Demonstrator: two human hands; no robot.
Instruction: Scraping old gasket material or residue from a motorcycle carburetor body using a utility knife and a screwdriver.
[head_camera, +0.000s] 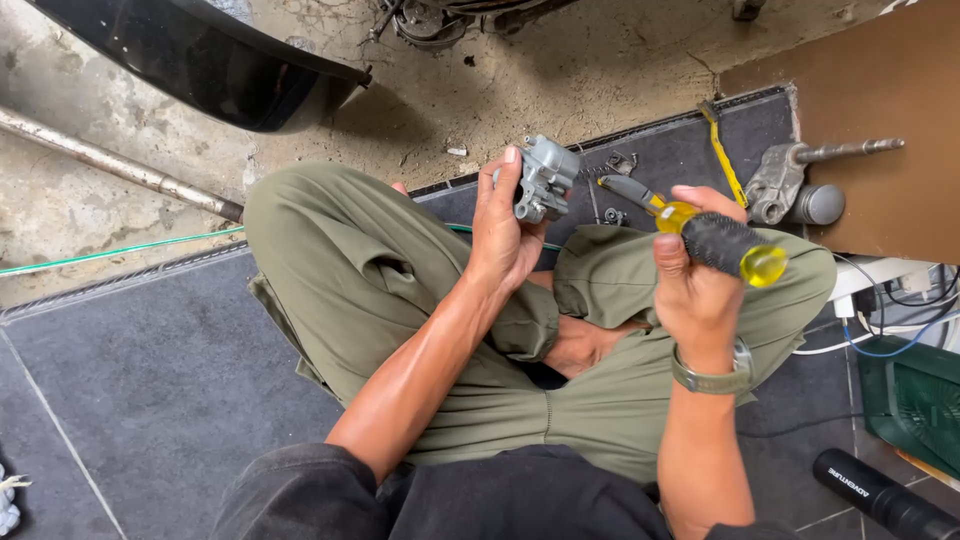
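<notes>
Concrete floor and dark mat lie under a cross-legged person. Left hand (503, 235) clamps a grey metal part (545, 178) above the knees; right hand (695, 275) grips a screwdriver (700, 232), tip near but apparently not touching it. Loose hardware (616, 190) lies beyond.

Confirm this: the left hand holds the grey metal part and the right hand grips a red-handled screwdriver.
Not quite. In the head view the left hand does hold the grey metal part, and the right hand grips a screwdriver, but its handle is yellow with a black grip, not red.
</notes>
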